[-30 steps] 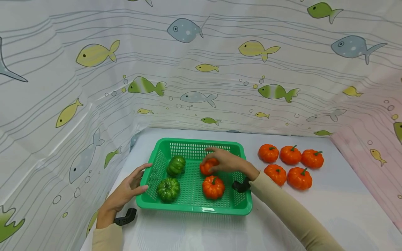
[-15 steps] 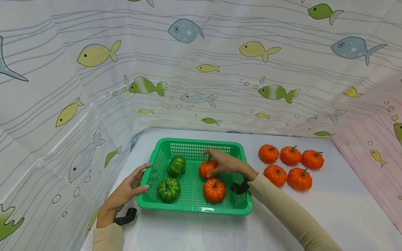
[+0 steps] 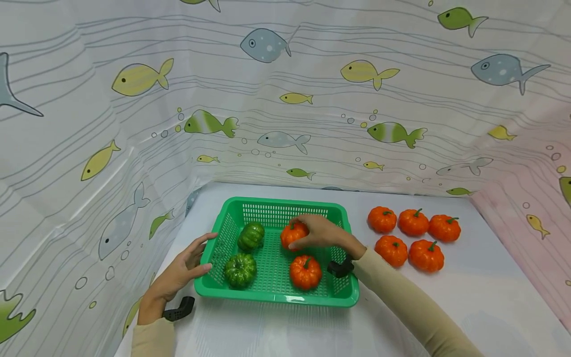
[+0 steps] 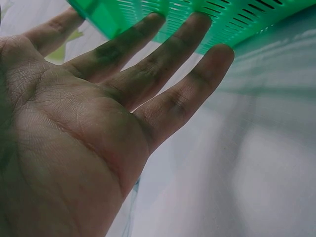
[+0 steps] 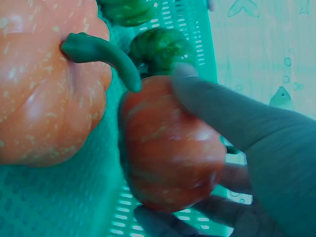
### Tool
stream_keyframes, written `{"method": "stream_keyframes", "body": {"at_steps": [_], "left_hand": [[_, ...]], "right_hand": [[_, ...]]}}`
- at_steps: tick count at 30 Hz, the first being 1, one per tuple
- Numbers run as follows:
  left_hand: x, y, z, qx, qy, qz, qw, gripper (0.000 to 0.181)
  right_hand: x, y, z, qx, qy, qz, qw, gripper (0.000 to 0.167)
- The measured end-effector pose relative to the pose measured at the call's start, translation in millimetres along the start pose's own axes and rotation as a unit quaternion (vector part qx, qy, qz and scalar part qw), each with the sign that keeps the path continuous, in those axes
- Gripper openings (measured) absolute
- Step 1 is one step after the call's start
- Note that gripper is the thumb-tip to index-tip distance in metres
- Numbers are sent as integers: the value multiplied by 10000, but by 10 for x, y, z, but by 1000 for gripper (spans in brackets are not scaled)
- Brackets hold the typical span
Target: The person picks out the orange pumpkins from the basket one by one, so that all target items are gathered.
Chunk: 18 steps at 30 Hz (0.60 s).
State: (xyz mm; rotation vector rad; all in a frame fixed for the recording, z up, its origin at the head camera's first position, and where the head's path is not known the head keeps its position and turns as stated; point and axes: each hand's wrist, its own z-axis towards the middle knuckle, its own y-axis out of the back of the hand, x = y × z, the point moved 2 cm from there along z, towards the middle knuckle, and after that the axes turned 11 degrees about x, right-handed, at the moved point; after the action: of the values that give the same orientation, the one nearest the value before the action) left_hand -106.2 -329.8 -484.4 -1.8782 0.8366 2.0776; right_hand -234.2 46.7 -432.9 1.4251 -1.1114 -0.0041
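Observation:
A green plastic basket (image 3: 278, 298) stands on the white table. Inside it, at the right, my right hand (image 3: 322, 232) grips a small orange pumpkin (image 3: 291, 238), thumb on one side and fingers round the other, as the right wrist view shows. Just in front of it lies a second orange pumpkin (image 3: 305, 275) with a green stem. Two green pumpkins (image 3: 240, 270) sit in the basket's left half, one behind the other. My left hand (image 3: 184, 267) is at the basket's left wall; in the left wrist view its outstretched fingertips (image 4: 200, 22) meet the slotted side.
On the table to the right of the basket are several more orange pumpkins (image 3: 414, 222) in two loose rows. A fish-patterned curtain (image 3: 285, 114) surrounds the table at the back and both sides.
My right hand and its pumpkin have shifted slightly left within the basket. The front orange pumpkin has moved a little toward me. My left hand stays where it was.

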Motion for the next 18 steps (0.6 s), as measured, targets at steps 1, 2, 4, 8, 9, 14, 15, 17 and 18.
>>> {"method": "stream_keyframes", "body": {"at_steps": [1,2,4,8,9,14,15,17,18], "left_hand": [[1,0,3,5,1,29,10000,74],[1,0,5,6,-4,50,10000,74],[0,0,10,7,-26,77,10000,74],[-7,1,16,2,-38,100,9999,73],[-8,2,16,0,-28,111,9999,73],[-3,7,10,-12,29,169,9999,73],[0,5,8,-16,27,161,9999,73],[4,2,8,-33,19,162,9999,73],[5,0,9,-47,17,165,9999,73]], "right_hand": [[9,15,-13,-82,10,7,10000,63],[23,34,-32,-165,15,31,9999,62],[52,78,-73,-333,60,91,9994,63],[87,169,-169,-604,196,74,9980,67],[87,190,-195,-651,219,70,9976,68],[35,262,-321,-751,300,94,9967,69],[19,271,-345,-780,313,101,9964,69],[-9,285,-397,-837,339,173,9958,69],[-21,291,-424,-884,344,204,9953,68]]}}
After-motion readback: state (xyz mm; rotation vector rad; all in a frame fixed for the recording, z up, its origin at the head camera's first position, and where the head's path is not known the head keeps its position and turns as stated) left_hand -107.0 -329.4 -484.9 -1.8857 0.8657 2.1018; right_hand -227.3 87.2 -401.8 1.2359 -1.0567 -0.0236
